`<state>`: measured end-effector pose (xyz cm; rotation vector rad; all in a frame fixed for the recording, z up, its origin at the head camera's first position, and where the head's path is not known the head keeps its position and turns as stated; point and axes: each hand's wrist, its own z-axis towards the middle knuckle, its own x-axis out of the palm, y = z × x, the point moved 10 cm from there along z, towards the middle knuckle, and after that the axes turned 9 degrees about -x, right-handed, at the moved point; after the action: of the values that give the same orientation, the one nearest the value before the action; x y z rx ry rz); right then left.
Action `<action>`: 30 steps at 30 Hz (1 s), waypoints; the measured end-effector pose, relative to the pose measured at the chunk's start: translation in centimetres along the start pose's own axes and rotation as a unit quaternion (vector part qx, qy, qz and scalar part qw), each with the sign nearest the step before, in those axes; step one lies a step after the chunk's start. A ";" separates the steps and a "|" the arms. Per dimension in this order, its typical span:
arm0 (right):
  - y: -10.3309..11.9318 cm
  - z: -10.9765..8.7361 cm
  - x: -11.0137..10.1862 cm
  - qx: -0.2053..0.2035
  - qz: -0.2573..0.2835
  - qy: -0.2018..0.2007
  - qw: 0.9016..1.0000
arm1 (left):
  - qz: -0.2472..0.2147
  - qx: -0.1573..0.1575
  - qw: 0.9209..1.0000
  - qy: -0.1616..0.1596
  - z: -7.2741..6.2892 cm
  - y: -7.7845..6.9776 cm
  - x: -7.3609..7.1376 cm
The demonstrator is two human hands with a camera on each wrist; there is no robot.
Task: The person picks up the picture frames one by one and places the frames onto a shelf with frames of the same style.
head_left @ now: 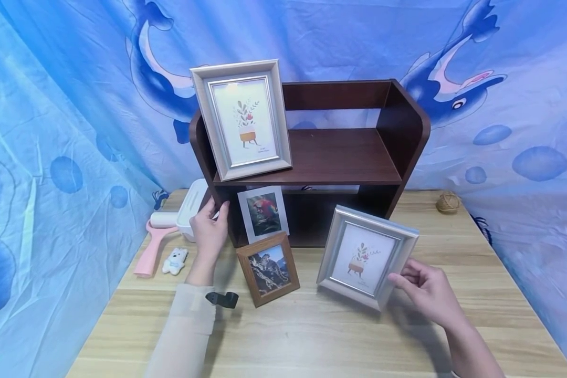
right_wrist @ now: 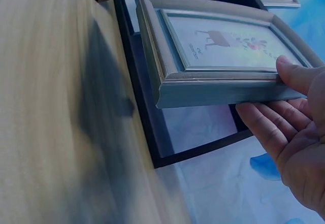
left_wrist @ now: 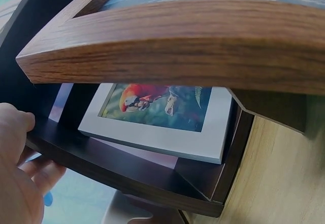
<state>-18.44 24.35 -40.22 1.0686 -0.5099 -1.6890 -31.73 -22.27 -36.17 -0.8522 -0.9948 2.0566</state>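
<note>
My right hand (head_left: 427, 291) pinches the side of a silver picture frame (head_left: 359, 260), thumb on the front and fingers behind. The frame tilts, held above the table in front of the shelf. My left hand (head_left: 209, 228) grips the edge of the dark brown shelf's left side panel (left_wrist: 91, 163), thumb on one side and fingers on the other. A brown wooden picture frame (head_left: 247, 275) with a snow leopard picture stands before the shelf. Behind it, on the lower level, is a white picture frame (head_left: 280, 210) with a parrot picture.
Another silver picture frame (head_left: 207, 121) leans on the shelf's upper level at left. Left of the shelf are a pink-handled lint roller (head_left: 152, 251), a white container (head_left: 187, 215) and a small white bear figure (head_left: 175, 261). A twine ball (head_left: 448, 202) lies at the table's back right.
</note>
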 end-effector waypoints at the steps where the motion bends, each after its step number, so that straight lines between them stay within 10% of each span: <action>1: 0.2 0.1 -0.1 -0.001 0.000 -0.002 1.000 | 0.002 0.000 1.000 0.000 0.0 0.0 0.0; 30: 5.1 2.9 -3.4 -0.025 0.023 -0.028 0.999 | 0.018 0.011 1.000 -0.011 -0.1 -0.4 -0.3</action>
<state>-17.90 25.07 -33.50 0.9693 -0.5218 -1.6873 -31.41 -22.27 -35.83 -0.8427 -0.9728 2.1089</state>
